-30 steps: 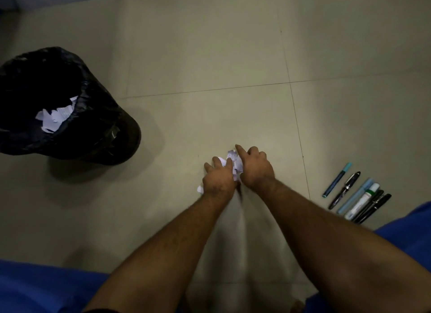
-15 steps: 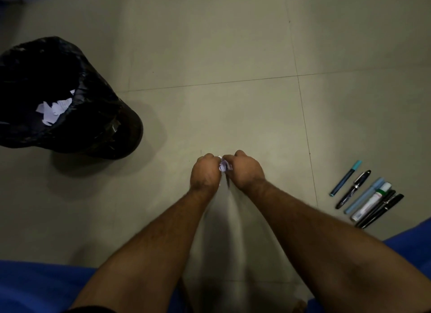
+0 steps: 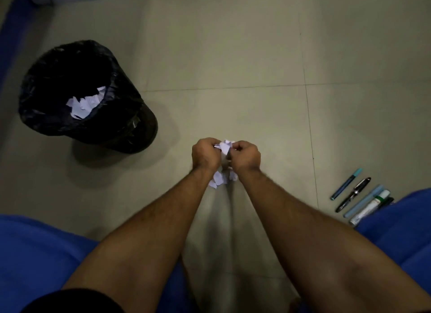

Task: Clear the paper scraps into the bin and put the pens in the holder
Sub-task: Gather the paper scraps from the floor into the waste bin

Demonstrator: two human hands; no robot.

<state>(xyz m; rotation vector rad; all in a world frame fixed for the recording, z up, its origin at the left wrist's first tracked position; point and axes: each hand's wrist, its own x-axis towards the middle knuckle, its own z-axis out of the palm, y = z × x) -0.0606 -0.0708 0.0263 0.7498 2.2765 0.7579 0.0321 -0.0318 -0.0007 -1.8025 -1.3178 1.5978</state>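
Looking down at a pale tiled floor (image 3: 233,56) from head height. Holding a bunch of white paper scraps (image 3: 225,147) between the left hand (image 3: 206,155) and the right hand (image 3: 246,157), both grips clenching on the paper with fingers curling inward. Crumpled, torn white pieces poking out above the knuckles and hanging out below the wrists, edges jagged and folded. Hands touching each other at the centre of the view.

Standing well apart to the upper left, a round bin (image 3: 130,126) lined with a glossy black bag, leaning toward the camera, with more white torn scraps lying inside against the near wall.

Lying on the floor at the far right, a row of pens (image 3: 356,196) set side by side and angled alike: 1 dark teal-capped, 1 black with silver trim, 1 light blue, 1 white with green, and another dark one partly hiding behind blue cloth (image 3: 396,219).
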